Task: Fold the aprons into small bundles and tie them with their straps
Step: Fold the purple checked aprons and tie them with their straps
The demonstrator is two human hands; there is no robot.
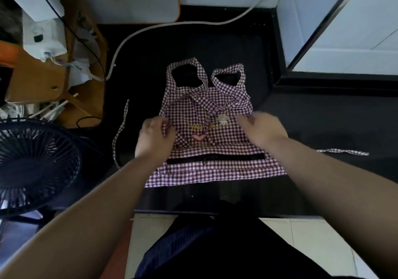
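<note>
Black fan [32, 166] at 9 o'clock, off the table's [323, 117] left edge. Wooden furniture [43, 78] with clutter at 10 o'clock. White cable [150, 29] curves over the far table from 10 toward 12 o'clock, apart from the apron [206, 110].

Left strap [120, 132] trails loose at the apron's 9 o'clock with bare dark table around it. Left hand [155, 138] is on the apron's left edge, grip clamped on a pinch of checked cloth.

Apron lies flat mid-table. Two shoulder loops point to 12 o'clock; the hem at 6 o'clock stops short of the near table edge. Black zipper strip [215, 158] runs across the lower part.

Right hand [262, 130] is at the apron's 3 o'clock edge, blurred, grip curled closed on the side fold. Right strap [344, 151] lies straight out toward 3 o'clock.

Open table to the right, and past the loops up to the raised ledge at 1 o'clock.
</note>
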